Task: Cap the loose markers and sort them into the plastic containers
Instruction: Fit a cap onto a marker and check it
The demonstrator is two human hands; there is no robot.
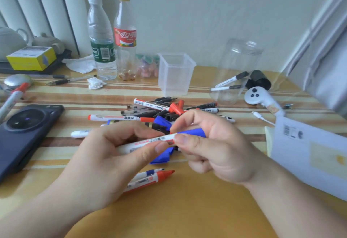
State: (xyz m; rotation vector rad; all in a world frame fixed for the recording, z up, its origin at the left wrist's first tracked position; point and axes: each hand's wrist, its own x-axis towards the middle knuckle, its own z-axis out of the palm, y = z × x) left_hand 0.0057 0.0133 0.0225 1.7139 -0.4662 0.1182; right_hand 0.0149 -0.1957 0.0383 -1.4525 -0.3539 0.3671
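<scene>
Dark phone point(24, 134) lying at far 9 o'clock on the striped table point(187, 209), camera side up.

L hand point(112, 153) coming in from 7 o'clock, palm turned toward 3, forearm low over the table edge. Thumb below and fingers above are pinching the white barrel of a mkr point(146, 142), approx mid-barrel.

Mkr is being held clear of the table, btwn both hands, at frame ctr. Long axis running near 9-to-3, 3 o'clock end a touch higher. Blue cap point(191, 132) sitting on that end and pointing into the R palm; the 9 o'clock end is hiding inside the L grip.

Below the L hand, at 6, a red mkr point(150, 178) lying uncapped, tip pointing to 2.

Behind the hands, at 12, a pile point(159, 110) of loose mkrs and caps (red, black, blue) lying crossed. Further toward 12, a square tub point(175, 74) standing upright.

R hand point(212, 147) coming in from 5 o'clock, wrist bending, other fingers curling under. Forefinger on top and thumb in front are pinching the mkr right where cap meets barrel.

At 2 o'clock a clear jar point(236, 72); black-capped mkrs showing through its wall, can't tell if inside or behind. White controller point(259, 97) lying just beside it toward 3.
</scene>
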